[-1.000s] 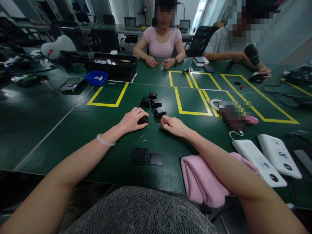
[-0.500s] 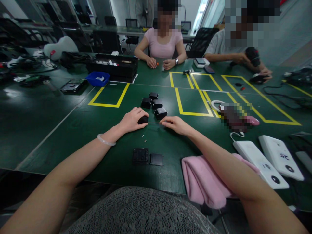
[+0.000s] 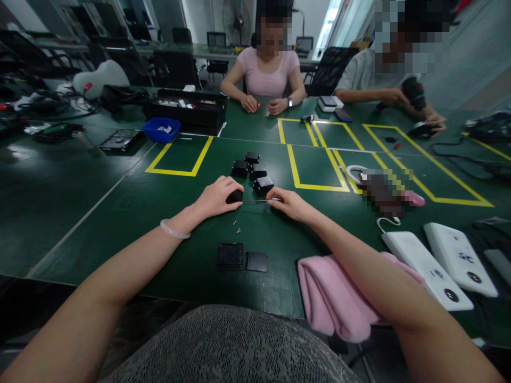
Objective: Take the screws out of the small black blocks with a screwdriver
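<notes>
My left hand point(image 3: 220, 196) is closed around a small black box point(image 3: 234, 197), steadying it on the green table point(image 3: 191, 255). In my right hand point(image 3: 290, 204) the fingers pinch a thin screwdriver point(image 3: 275, 199), its slim shaft lying level and reaching left to the box. Whether the tip sits in a screw is too small to make out. Several similar black boxes point(image 3: 263, 185) are grouped just beyond my hands. Nearer me lie a few tiny screws point(image 3: 238, 230), an open black case half point(image 3: 230, 256) and a flat black cover point(image 3: 256, 261).
A pink cloth point(image 3: 335, 292) lies under my right forearm, beside white power banks point(image 3: 429, 268). Farther off are a blue tray point(image 3: 161, 130), a black toolbox point(image 3: 187, 111) and yellow tape outlines point(image 3: 319, 187). Two people sit across the table, one holding a power drill point(image 3: 415, 94).
My right hand has shifted slightly to the right, and more of the screwdriver shows between the hands. My left hand keeps its hold on the black box.
</notes>
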